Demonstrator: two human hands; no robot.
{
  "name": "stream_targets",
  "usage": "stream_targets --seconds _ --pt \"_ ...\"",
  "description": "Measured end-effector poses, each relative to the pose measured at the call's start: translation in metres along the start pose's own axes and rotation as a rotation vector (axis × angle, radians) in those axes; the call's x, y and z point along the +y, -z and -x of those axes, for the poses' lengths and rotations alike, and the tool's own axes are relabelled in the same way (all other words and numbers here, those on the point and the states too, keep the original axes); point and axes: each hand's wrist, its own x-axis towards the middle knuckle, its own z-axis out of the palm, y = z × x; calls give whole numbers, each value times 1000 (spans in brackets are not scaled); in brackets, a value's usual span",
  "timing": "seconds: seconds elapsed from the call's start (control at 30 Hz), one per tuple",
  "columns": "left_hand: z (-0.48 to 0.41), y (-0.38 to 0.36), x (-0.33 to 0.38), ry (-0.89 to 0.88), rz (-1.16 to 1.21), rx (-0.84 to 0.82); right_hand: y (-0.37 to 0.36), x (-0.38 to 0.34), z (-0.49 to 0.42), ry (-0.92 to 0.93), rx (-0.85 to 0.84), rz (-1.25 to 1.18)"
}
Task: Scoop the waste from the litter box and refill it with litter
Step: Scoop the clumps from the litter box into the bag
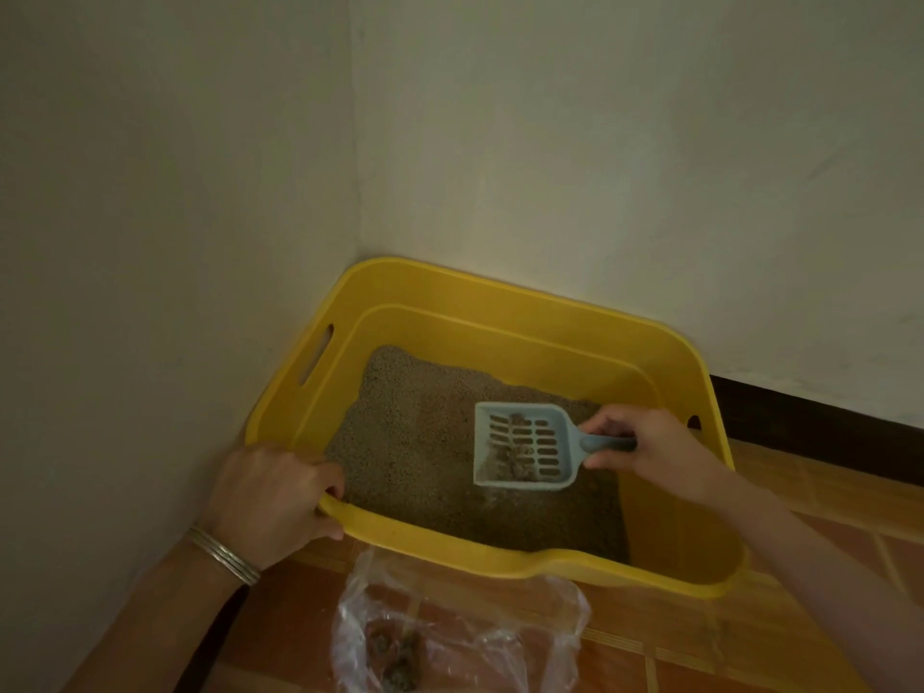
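A yellow litter box (505,302) stands in the corner of the room, with grey-brown litter (410,442) covering its floor. My left hand (272,497) grips the box's near left rim. My right hand (645,442) holds the handle of a pale blue slotted scoop (522,447) just above the litter. Dark clumps of waste (522,467) lie in the scoop's pan. On the floor in front of the box lies an open clear plastic bag (450,627), and a few dark clumps sit inside it.
Pale walls (175,192) meet right behind the box on its left and far sides. A dark skirting board (820,417) runs along the wall at right. The floor is orange-brown tile (750,637), open to the right and front of the box.
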Motion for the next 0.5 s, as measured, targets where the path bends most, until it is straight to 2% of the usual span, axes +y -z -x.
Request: stream_targets --seconds 0.23,0.5 --pt "3 -4 1 -35 -21 72 0 -3 3 -65 76 56" --pt "8 -15 1 -74 -9 191 -6 -10 13 -90 88 89"
